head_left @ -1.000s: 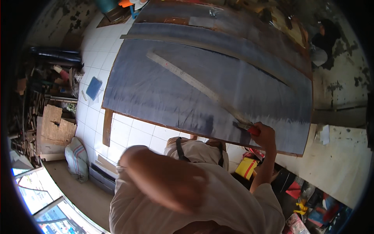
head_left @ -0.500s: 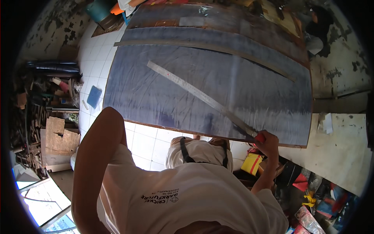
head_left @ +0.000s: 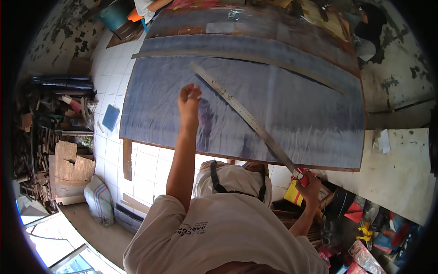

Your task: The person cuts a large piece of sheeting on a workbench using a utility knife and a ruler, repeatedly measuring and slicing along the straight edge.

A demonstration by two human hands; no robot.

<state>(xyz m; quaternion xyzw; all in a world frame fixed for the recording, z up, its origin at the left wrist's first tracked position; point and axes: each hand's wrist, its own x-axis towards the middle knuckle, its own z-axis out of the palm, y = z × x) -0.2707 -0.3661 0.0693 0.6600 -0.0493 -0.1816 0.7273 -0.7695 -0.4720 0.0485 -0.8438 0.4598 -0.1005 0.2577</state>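
A large blue-grey sheet (head_left: 292, 105) lies flat in front of me, over a white tiled floor. A long metal ruler (head_left: 242, 114) runs slantwise across it, from the upper middle down to the near right edge. My left hand (head_left: 189, 99) is stretched out over the sheet just left of the ruler's far part, fingers curled. Whether it holds anything is unclear. My right hand (head_left: 308, 183) is at the sheet's near edge, at the ruler's lower end, closed around a small red tool (head_left: 302, 178).
A thin curved metal strip (head_left: 237, 55) lies across the far part of the sheet. Other people sit at the top left (head_left: 148, 7) and top right (head_left: 367, 27). Wood scraps (head_left: 68, 164) and a sack (head_left: 98, 203) are piled at left. A pale board (head_left: 401, 169) is at right.
My left arm has swung up from below and reached out over the sheet to beside the ruler. My right hand stays at the ruler's near end with the red tool.
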